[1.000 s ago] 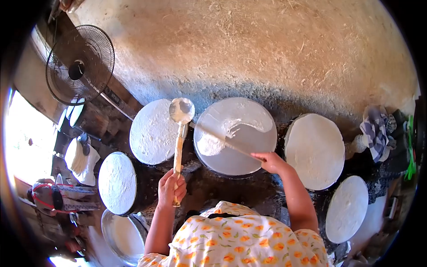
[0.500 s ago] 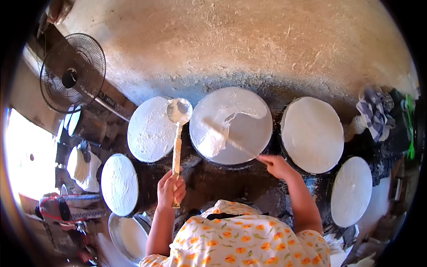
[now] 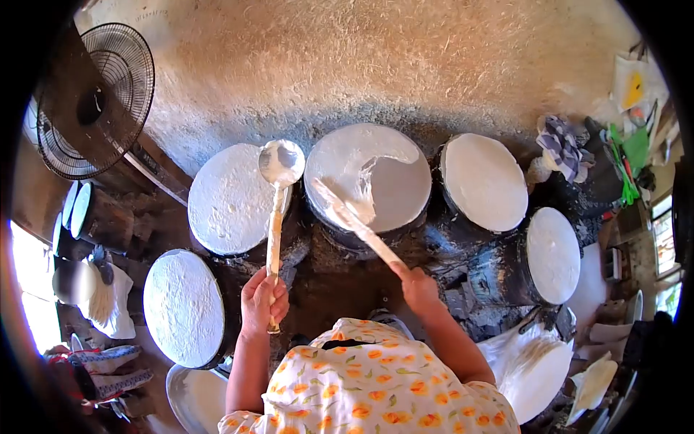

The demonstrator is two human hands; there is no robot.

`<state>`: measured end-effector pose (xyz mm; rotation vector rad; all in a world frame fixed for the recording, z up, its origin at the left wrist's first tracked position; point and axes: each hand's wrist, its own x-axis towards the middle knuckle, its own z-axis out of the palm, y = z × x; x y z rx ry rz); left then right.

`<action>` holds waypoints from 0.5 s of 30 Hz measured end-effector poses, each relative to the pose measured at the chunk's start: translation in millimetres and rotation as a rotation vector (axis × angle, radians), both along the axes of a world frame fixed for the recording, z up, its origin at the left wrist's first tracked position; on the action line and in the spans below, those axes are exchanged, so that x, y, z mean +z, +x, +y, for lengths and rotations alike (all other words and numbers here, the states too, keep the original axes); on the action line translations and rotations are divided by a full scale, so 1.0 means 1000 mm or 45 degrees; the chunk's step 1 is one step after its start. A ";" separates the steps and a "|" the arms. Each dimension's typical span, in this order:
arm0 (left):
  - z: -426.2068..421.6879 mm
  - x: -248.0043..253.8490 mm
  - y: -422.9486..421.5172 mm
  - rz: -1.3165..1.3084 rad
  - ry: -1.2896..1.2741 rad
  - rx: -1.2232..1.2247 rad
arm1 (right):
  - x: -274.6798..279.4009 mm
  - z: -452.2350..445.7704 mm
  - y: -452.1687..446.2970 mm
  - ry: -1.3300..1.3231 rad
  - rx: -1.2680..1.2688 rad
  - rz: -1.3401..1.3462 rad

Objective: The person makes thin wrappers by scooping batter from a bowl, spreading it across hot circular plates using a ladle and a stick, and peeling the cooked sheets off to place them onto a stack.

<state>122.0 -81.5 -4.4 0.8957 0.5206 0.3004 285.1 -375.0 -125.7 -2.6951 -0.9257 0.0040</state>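
My left hand (image 3: 265,300) is wrapped round the long handle of a ladle (image 3: 280,163). The ladle's wet, whitish bowl hangs between two round griddles, over the right edge of the left one. In my right hand (image 3: 421,291) is a flat wooden spatula (image 3: 365,233), its far end over the left part of the middle griddle (image 3: 405,189). White batter (image 3: 340,155) coats that griddle's left and upper parts, with a thick heap near the spatula; a smooth greyish patch shows at right. Whether the spatula touches the batter, I cannot tell.
White-topped griddles stand either side: upper left (image 3: 228,199), lower left (image 3: 183,307), upper right (image 3: 484,182) and far right (image 3: 553,254). A basin (image 3: 195,394) sits low left, a fan (image 3: 94,101) upper left. Checkered cloth (image 3: 564,148) lies at right; another person's legs (image 3: 108,369) show at left.
The spatula and my right hand have moved left, bringing the spatula's end toward the middle griddle's left side. My left hand still holds the ladle upright. The whole view has shifted.
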 end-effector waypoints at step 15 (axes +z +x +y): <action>0.023 -0.007 -0.047 -0.049 -0.019 -0.165 | -0.008 0.014 -0.070 -0.192 -0.162 0.140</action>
